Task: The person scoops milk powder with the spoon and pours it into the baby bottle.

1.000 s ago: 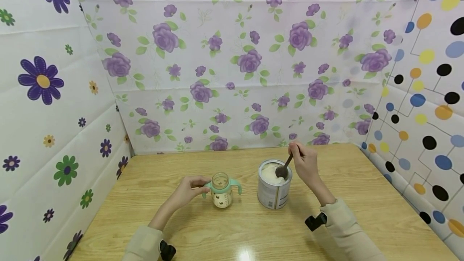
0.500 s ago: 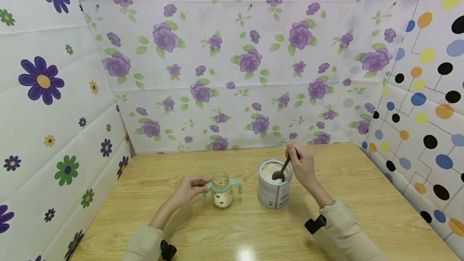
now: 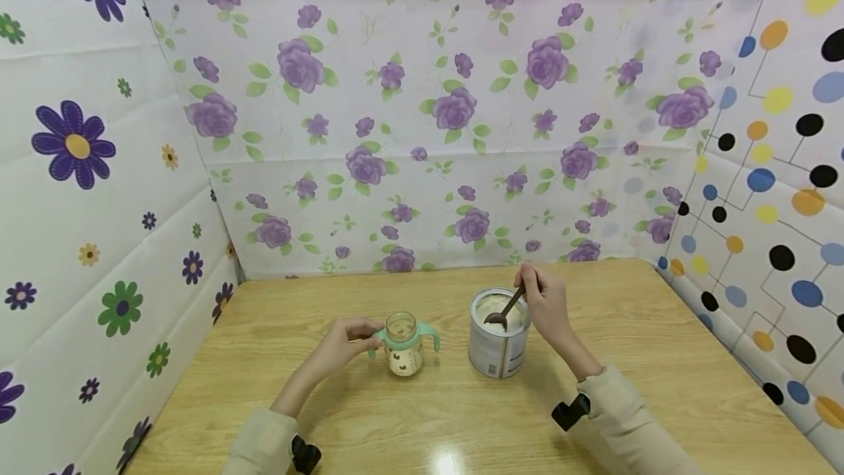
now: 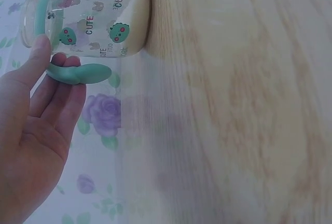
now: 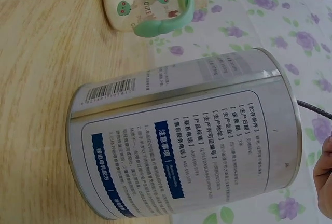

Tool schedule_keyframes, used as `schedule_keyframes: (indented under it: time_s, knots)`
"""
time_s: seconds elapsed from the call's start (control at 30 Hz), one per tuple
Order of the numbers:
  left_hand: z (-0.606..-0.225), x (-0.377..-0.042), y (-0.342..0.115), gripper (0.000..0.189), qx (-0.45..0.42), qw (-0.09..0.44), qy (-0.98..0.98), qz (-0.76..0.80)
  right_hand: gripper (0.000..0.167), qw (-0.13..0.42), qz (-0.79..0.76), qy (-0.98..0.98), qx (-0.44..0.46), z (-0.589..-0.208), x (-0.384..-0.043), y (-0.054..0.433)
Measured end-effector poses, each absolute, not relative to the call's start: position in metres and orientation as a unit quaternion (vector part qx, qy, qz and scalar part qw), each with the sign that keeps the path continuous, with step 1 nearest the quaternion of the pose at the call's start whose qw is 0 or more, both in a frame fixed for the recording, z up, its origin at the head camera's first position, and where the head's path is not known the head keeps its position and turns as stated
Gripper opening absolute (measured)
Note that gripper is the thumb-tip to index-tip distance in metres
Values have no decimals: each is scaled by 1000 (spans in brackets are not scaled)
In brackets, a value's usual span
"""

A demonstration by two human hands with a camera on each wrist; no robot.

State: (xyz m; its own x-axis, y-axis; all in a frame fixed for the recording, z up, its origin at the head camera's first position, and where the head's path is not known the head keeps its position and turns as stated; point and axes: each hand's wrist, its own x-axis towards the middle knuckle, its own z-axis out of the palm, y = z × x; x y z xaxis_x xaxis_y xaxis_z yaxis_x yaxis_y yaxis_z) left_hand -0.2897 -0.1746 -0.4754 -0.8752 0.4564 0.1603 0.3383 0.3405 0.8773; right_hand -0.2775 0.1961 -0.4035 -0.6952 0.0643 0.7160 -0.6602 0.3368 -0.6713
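A clear baby bottle (image 3: 404, 358) with a green collar and two green handles stands upright and uncapped on the table; pale powder lies in its lower part. My left hand (image 3: 344, 347) pinches the bottle's left handle (image 4: 83, 73) between thumb and fingers. To the right is an open milk powder can (image 3: 489, 354), filled high with cream powder. My right hand (image 3: 544, 304) grips the handle of a dark brown spoon (image 3: 497, 318), whose bowl is inside the can's mouth at the powder. In the right wrist view the can hides the spoon's bowl, and only part of the right hand (image 5: 324, 177) shows.
Both things stand on a light wooden table (image 3: 395, 431). Behind it hangs a purple-flowered cloth (image 3: 422, 204), with a daisy-print cloth (image 3: 119, 240) at the left and a dotted cloth (image 3: 758, 240) at the right. A strip of bare tabletop separates bottle and can.
My right hand has moved slightly left and the spoon's bowl has slid from the right side of the can's mouth toward its left front. My left hand and the bottle have stayed put.
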Motion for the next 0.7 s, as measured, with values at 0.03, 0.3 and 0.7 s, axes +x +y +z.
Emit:
schedule_keyframes:
  time_s: [0.03, 0.3, 0.7]
  knots:
    - [-476, -290, -175, 34, 242, 58, 816, 521, 38, 333, 541, -746, 199, -404, -277, 196]
    - [-475, -289, -176, 34, 239, 57, 817, 522, 39, 288, 558, -761, 161, -401, -278, 194]
    - [-473, -289, -175, 34, 239, 59, 821, 515, 44, 195, 607, -764, 95, -403, -283, 201]
